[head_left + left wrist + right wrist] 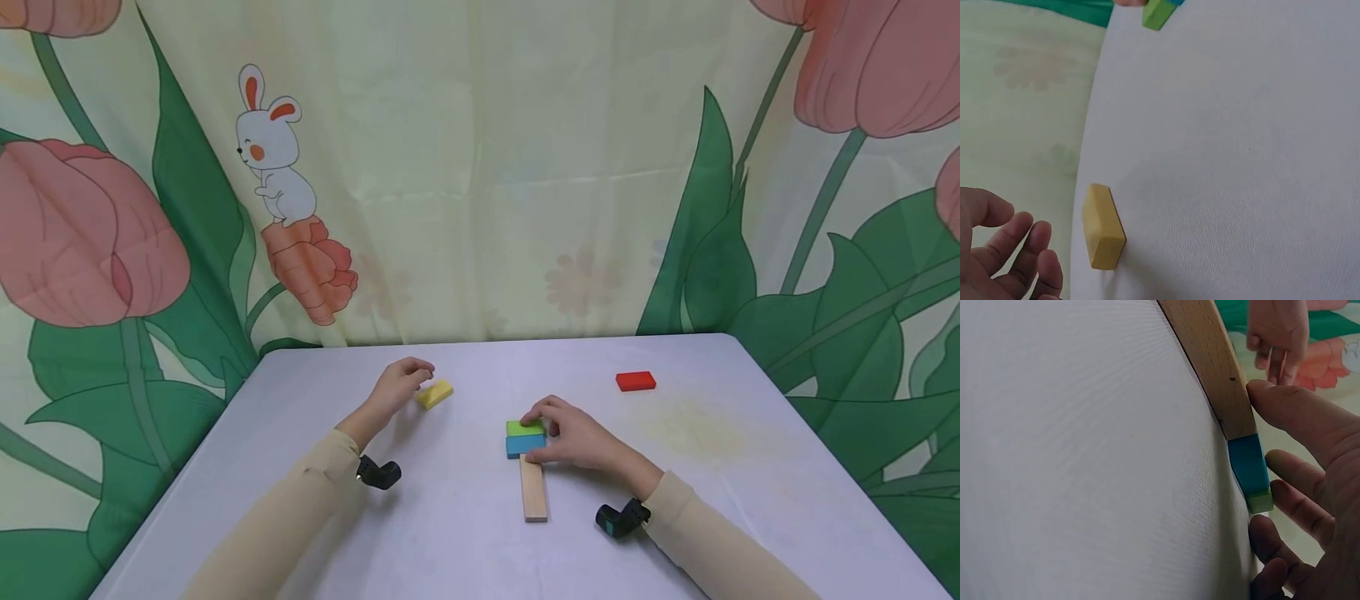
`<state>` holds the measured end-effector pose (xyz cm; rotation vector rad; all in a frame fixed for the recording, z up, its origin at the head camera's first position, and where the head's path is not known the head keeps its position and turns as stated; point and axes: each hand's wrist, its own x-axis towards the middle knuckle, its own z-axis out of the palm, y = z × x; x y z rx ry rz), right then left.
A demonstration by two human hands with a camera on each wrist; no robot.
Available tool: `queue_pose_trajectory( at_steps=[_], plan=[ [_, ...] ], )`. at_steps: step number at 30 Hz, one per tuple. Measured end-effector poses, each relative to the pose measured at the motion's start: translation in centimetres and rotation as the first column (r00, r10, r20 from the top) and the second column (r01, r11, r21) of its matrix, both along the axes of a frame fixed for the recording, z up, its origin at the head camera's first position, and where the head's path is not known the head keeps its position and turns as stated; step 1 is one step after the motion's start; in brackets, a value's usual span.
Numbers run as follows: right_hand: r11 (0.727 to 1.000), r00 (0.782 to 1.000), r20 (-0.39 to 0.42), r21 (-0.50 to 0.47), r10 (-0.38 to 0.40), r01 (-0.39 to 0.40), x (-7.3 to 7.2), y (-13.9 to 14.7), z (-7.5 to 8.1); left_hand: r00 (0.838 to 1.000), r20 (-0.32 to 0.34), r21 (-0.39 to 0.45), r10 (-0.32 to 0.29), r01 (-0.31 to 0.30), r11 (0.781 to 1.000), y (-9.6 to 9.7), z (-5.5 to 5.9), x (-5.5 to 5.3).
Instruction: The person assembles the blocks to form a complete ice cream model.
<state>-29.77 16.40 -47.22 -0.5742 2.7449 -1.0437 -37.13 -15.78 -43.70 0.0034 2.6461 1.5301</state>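
Observation:
On the table's far left side lies a yellow block [435, 393]. My left hand [395, 390] hovers beside it, fingers loosely bent; in the left wrist view a gap separates the fingertips [1040, 232] from the yellow block [1104, 228]. A green block [525, 427] and a blue block [525, 446] lie against each other, long sides together. A plain wooden plank [534, 492] meets the blue one's near side, forming a T. My right hand [573, 433] spans them, thumb [1291, 403] at the plank's edge and relaxed fingers by the blue and green blocks.
A red block [636, 381] lies at the back right of the white table [450, 542]. Behind the table's far edge hangs a curtain [480, 183] printed with tulips and a rabbit. A small black camera [379, 472] sits on the left wrist, another [622, 518] on the right.

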Motion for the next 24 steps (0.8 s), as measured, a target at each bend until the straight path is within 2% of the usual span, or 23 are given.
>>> queue_pose_trajectory(
  at_steps=[3,9,17,24],
  plan=[
    [1.0,1.0,0.004,-0.005,-0.001,0.001,0.0,0.0,-0.1,1.0,0.005,-0.071,0.021,-0.021,0.997,-0.5,-0.2,-0.2],
    [1.0,1.0,0.005,-0.021,0.012,-0.011,0.1,-0.1,0.2,1.0,0.001,-0.179,0.017,-0.016,0.984,-1.1,-1.1,0.0],
    [1.0,1.0,0.016,-0.026,0.017,-0.017,0.2,-0.2,0.4,0.999,0.038,-0.237,-0.012,0.021,0.971,-1.2,-1.9,0.4],
    [1.0,1.0,0.021,-0.022,0.009,-0.009,0.2,-0.1,0.4,0.999,0.028,-0.248,-0.018,0.024,0.968,-1.3,-2.1,0.1]
  ],
)
